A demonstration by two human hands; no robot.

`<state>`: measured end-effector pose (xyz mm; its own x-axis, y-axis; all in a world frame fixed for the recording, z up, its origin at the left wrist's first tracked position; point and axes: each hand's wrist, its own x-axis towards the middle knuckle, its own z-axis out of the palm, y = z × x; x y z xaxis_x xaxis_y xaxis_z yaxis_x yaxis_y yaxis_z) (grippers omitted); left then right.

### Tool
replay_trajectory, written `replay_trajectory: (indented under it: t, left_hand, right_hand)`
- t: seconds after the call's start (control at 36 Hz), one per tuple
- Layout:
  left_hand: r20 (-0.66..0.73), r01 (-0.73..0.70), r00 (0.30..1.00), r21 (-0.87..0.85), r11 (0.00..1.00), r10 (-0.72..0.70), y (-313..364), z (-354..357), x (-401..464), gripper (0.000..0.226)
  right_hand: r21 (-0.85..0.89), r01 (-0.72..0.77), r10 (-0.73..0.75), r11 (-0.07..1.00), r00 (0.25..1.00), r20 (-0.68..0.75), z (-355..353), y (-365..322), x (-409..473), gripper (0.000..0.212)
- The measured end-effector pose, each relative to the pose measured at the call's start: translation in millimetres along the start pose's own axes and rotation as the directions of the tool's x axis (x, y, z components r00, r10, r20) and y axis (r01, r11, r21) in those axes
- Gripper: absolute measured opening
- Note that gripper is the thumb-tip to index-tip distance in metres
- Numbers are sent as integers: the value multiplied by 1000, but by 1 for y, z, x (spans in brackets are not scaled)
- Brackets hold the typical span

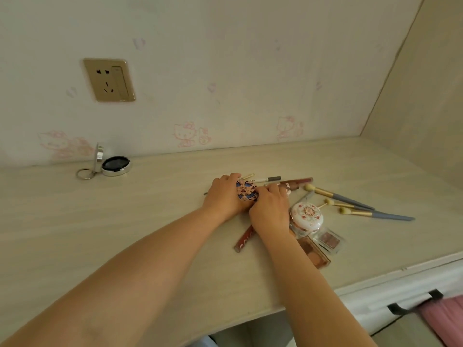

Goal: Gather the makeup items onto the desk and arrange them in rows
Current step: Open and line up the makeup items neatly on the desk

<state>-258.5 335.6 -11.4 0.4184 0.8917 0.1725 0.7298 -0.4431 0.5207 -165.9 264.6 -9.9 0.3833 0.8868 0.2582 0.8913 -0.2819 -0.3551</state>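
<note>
A patterned blue-and-pink compact sits on the pale wooden desk, held between both hands. My left hand wraps its left side and my right hand covers its right side. Around them lie a white pencil, a brown lip tube, a red lip tube, a round white floral compact, two small blush palettes and three grey-handled brushes.
An open silver compact with a key ring stands at the back left by the wall. A gold wall socket is above it. The desk's front edge runs at lower right, with a drawer handle below.
</note>
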Motion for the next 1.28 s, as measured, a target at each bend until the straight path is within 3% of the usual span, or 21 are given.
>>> replay_trajectory:
  t: [0.17,0.28,0.33,0.44,0.58,0.69,0.81,0.92,1.08,1.19,1.28]
  left_hand:
    - [-94,-1,996,-27,1000,-2,-9,-16,-10,80]
    - [-162,-23,987,-53,998,14,-19,-37,-20,86]
    - [-188,-31,982,-79,996,16,-27,-50,-28,87]
    - [-179,-45,984,-127,991,22,-51,-78,-49,86]
    - [-181,-7,983,-182,983,-27,-87,-107,-88,89]
    - [-218,54,970,-222,973,-104,-119,-123,-116,87]
    - [-208,138,962,-185,973,-176,-146,-134,-131,85]
    - [-283,208,922,-211,955,-264,-167,-138,-137,91]
    - [-346,207,876,-361,909,-337,-184,-132,-140,84]
    - [-349,170,890,-344,924,-294,-189,-134,-139,80]
    - [-364,145,878,-415,898,-310,-188,-135,-142,80]
  right_hand:
    - [110,34,-31,993,999,-31,0,-10,5,45]
    - [365,9,30,931,995,-99,-4,-29,7,33]
    - [528,-63,100,847,994,-42,-2,-42,7,33]
    - [731,-248,133,636,968,212,6,-75,2,41]
    - [786,-397,54,474,904,425,21,-124,-13,44]
    - [802,-365,-83,473,887,454,36,-164,-29,40]
    - [804,-269,-184,530,889,419,54,-196,-46,42]
    - [816,-167,-213,553,919,332,68,-218,-60,34]
    - [850,-96,-237,519,939,250,80,-220,-67,10]
    - [872,-51,-256,487,946,198,78,-219,-69,10]
    - [905,-112,-252,410,940,231,77,-219,-68,18]
